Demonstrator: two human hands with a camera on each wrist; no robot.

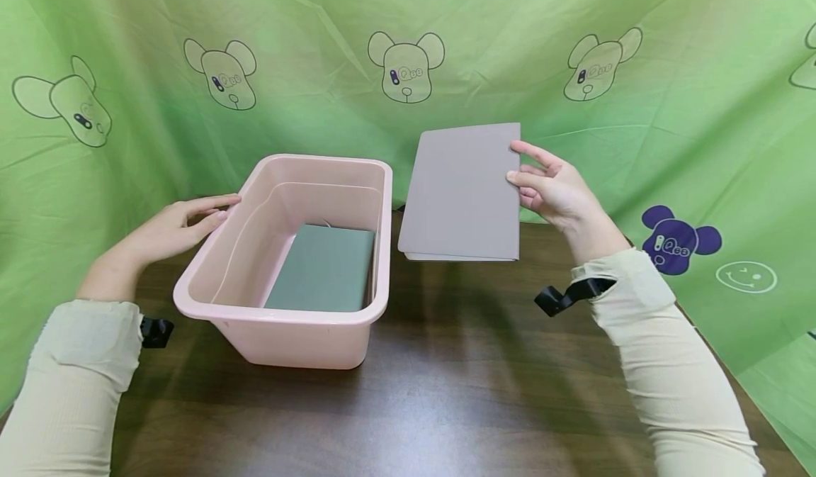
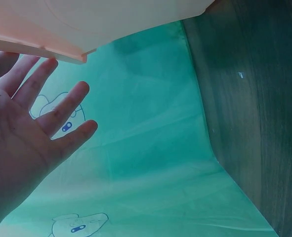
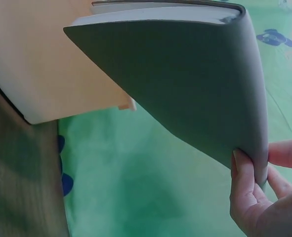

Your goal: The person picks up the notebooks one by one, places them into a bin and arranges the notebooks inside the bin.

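A grey notebook (image 1: 464,193) hangs in the air to the right of a pink plastic bin (image 1: 290,335). My right hand (image 1: 561,193) pinches it along the spine edge, thumb on one side and fingers on the other. In the right wrist view the same notebook (image 3: 180,84) shows white page edges between its covers. My left hand (image 1: 175,230) touches the bin's left rim with its fingertips; the left wrist view has its fingers spread and fairly straight under the rim (image 2: 42,49). Inside the bin lies a green notebook (image 1: 325,268) against the right wall.
The bin stands on a dark wooden table (image 1: 440,406). A green curtain (image 1: 484,52) printed with bear heads hangs behind and at both sides. A black strap (image 1: 574,296) sticks out from the right wrist.
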